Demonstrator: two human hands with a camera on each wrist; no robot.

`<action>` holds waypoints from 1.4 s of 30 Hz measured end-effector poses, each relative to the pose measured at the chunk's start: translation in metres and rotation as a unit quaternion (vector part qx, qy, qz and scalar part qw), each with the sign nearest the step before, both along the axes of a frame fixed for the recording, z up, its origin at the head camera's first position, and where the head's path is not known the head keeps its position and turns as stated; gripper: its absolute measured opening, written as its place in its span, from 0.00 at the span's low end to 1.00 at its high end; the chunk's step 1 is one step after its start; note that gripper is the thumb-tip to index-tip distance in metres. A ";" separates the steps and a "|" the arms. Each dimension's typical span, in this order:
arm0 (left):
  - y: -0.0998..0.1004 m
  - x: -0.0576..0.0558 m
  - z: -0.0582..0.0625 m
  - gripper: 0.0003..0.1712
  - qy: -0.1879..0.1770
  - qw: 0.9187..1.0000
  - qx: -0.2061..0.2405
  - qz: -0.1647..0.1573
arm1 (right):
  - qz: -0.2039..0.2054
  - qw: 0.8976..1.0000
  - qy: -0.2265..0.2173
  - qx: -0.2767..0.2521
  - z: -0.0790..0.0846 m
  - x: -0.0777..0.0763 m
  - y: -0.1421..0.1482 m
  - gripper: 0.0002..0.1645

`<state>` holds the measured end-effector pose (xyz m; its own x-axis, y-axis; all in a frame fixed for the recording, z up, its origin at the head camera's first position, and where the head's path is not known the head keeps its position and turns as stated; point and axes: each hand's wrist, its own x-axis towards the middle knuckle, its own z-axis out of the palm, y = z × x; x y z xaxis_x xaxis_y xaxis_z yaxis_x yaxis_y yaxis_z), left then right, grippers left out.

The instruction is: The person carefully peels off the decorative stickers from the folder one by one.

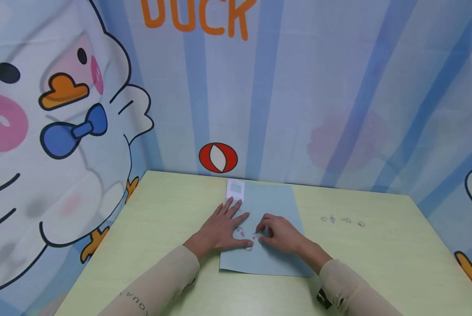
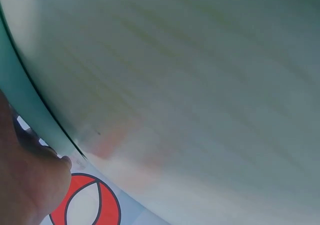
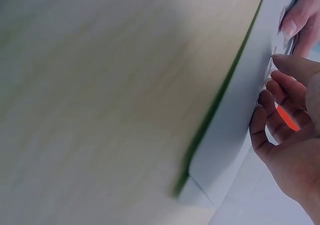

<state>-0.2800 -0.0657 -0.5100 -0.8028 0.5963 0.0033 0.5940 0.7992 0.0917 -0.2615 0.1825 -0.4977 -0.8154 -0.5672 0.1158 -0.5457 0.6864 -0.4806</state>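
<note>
A blue-grey sheet (image 1: 275,263) lies on the table. My left hand (image 1: 221,230) rests on it with fingers spread, the thumb right at a small pink-and-white cutout (image 1: 249,249). Between that thumb and forefinger shows another patterned cutout (image 1: 239,231). My right hand (image 1: 281,234) has its fingers curled over the middle of the sheet; thumb and forefinger pinch a tiny pinkish cutout (image 1: 255,236) against the paper. In the right wrist view, the right hand (image 3: 295,110) is low beside the sheet (image 3: 230,130), near the left thumb (image 3: 290,27).
A white card with a greenish square (image 1: 236,188) lies at the sheet's far left corner. Several small cutouts (image 1: 346,220) form a row on the pale yellow table (image 1: 390,259) to the right. A printed duck curtain (image 1: 236,87) hangs behind the table.
</note>
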 end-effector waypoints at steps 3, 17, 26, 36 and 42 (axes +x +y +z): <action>0.000 0.001 0.001 0.56 -0.002 1.000 0.002 0.001 | -0.004 1.000 -0.002 0.004 0.000 0.000 -0.001 0.09; 0.000 0.001 0.002 0.56 -0.004 1.000 0.002 0.002 | 0.002 1.000 -0.017 -0.006 0.001 -0.003 -0.002 0.07; 0.000 0.000 0.001 0.55 -0.002 1.000 0.002 0.003 | 0.005 1.000 -0.024 -0.020 -0.001 -0.002 -0.002 0.05; -0.001 0.001 0.000 0.55 -0.003 1.000 0.011 0.001 | -0.005 0.998 -0.038 -0.043 -0.005 0.000 0.000 0.03; -0.002 0.000 0.000 0.55 -0.002 1.000 0.011 0.001 | 0.015 0.998 -0.029 -0.062 -0.006 0.000 0.002 0.07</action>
<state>-0.2795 -0.0672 -0.5103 -0.8035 0.5952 0.0135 0.5927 0.7977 0.1114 -0.2615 0.1847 -0.5040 -0.8052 -0.5763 0.1401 -0.5347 0.6033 -0.5917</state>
